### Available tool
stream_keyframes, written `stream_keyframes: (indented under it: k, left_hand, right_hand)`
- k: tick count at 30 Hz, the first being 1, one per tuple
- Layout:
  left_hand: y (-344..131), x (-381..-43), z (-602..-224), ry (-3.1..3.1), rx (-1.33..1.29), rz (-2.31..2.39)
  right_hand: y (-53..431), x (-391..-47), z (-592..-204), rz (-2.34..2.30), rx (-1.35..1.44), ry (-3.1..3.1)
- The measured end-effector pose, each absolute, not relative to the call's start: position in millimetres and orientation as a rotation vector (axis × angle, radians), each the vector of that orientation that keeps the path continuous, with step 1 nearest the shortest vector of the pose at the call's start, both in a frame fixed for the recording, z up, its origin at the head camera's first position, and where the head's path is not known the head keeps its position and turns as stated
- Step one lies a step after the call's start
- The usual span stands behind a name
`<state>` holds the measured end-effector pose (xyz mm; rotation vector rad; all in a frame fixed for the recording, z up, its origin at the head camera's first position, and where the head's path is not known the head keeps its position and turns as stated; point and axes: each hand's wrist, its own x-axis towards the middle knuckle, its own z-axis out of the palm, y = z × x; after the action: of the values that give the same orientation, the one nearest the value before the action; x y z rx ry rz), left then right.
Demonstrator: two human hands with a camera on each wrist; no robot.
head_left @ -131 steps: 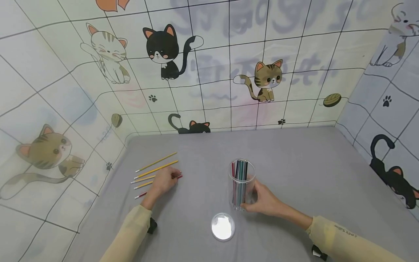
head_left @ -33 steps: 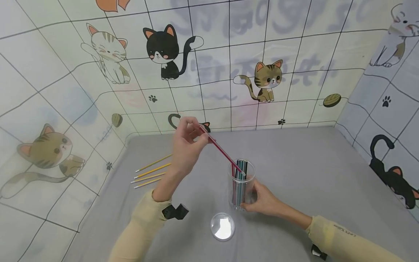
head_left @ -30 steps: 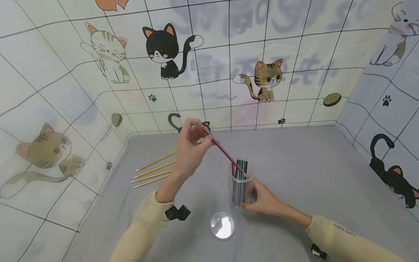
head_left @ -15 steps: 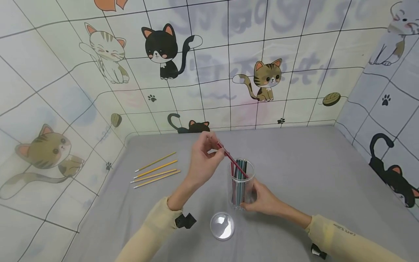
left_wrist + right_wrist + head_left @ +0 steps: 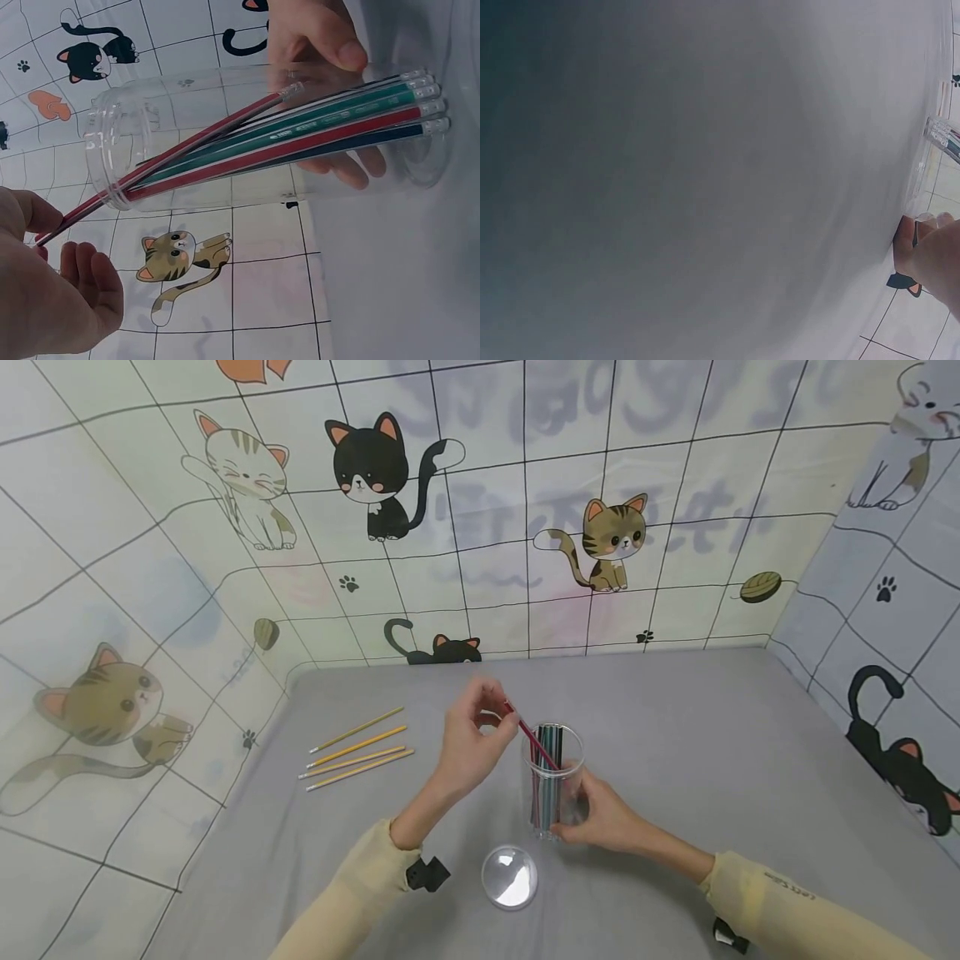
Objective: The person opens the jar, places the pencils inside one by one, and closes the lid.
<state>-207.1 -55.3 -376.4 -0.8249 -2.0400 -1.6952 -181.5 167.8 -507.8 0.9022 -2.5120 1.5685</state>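
Observation:
Between thumb and fingers my left hand (image 5: 474,739) pinches a red pencil (image 5: 531,735) near its upper end. The pencil slants down through the mouth of a clear jar (image 5: 573,789), its eraser end inside, as the left wrist view shows. Several green, dark and red pencils (image 5: 330,127) stand in the jar, erasers at the bottom. Low on the jar's right side, my right hand (image 5: 607,814) grips the wall; through the plastic its fingers show in the left wrist view. In the right wrist view only part of that hand (image 5: 934,255) appears, at the right edge.
Several yellow pencils (image 5: 356,747) lie side by side on the grey cloth (image 5: 675,727) at the left. A round clear lid (image 5: 509,878) lies in front of the jar. Behind rises a cat-print curtain (image 5: 495,510).
My left hand picked the red pencil up from beside the yellow ones and carried it right to the jar. Lately it has lowered, sliding the pencil deeper. The right hand has stayed put.

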Motion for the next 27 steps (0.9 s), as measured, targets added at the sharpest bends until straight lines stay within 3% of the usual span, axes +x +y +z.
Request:
stream_keyframes:
  k: [17, 27]
  left_hand:
    - [-69, -203, -390, -2.157, -0.628, -1.626]
    - [-70, -202, -388, -2.288, -0.833, -1.521]
  right_hand:
    - [168, -182, -507, 1.554, 0.906, -2.520]
    - [170, -183, -509, 1.581, 0.909, -2.513]
